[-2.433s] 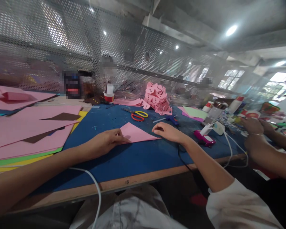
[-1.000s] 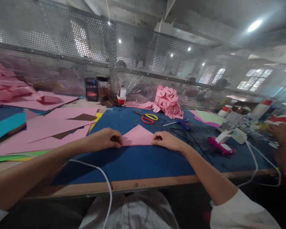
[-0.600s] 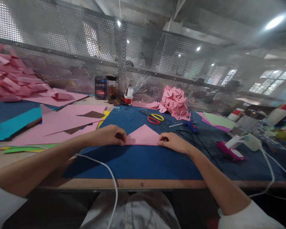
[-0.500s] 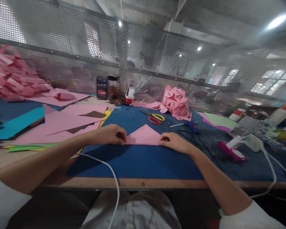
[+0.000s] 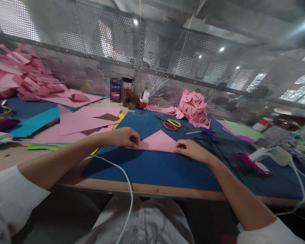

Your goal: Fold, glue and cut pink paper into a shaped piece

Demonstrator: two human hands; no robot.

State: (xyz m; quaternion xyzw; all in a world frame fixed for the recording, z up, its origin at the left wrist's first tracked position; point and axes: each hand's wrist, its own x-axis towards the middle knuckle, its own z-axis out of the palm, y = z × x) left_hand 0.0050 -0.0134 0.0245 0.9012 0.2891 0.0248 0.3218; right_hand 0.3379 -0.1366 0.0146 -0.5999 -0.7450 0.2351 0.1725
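Note:
A pink paper folded into a triangle (image 5: 159, 141) lies flat on the blue mat (image 5: 155, 167). My left hand (image 5: 124, 137) is curled and pinches the paper's left corner. My right hand (image 5: 190, 149) is also curled and pinches the right corner. Both forearms rest on the mat near the table's front edge.
Red-and-yellow scissors (image 5: 170, 124) and a heap of cut pink pieces (image 5: 194, 108) lie behind the paper. Pink, yellow and teal sheets (image 5: 78, 125) cover the left side. A pink glue gun (image 5: 251, 162) with cables sits at the right. A perforated metal screen (image 5: 167, 64) backs the table.
My view has swung left, bringing a pile of pink scraps into sight and dropping the neighbour's hands out of it. My hands moved from pressing the triangle flat to pinching its two lower corners.

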